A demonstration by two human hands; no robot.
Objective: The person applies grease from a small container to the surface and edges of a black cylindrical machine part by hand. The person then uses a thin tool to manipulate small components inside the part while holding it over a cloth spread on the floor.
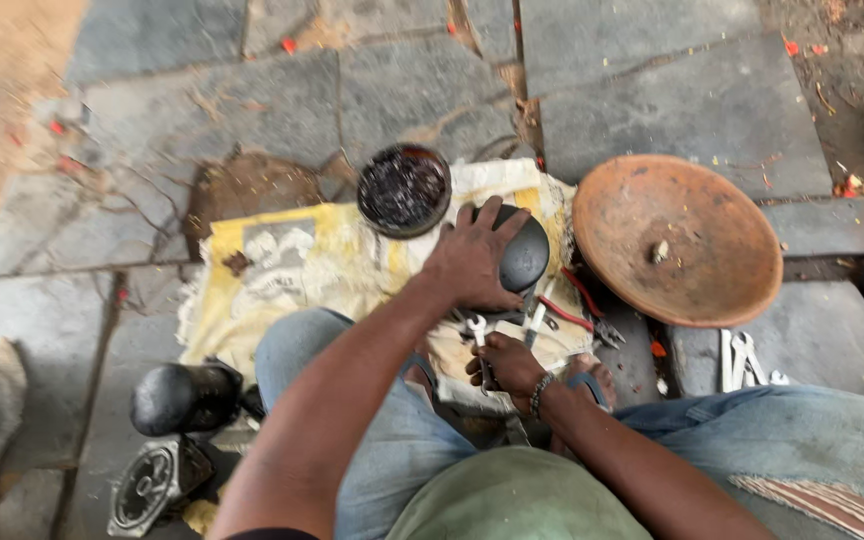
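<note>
our left hand [472,262] lies flat on the rounded black metal cover [524,250], while at six o'clock our right hand [510,366] grips what seems a small steel spanner [478,335].

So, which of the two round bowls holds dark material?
The small black bowl on the yellow cloth, just above the left hand. The big rusty bowl to its right is nearly empty.

— What's underneath it all?
— Grey stone paving [652,90], cracked at the joints, red petals scattered along the top of the frame.
— And lying on it?
— A stained yellow-and-white cloth [292,265] spread at centre. Right of it, a rusty round pan [712,260]. Lower right, a few steel spanners [742,360]. Lower left, a black motor part [167,440].
</note>
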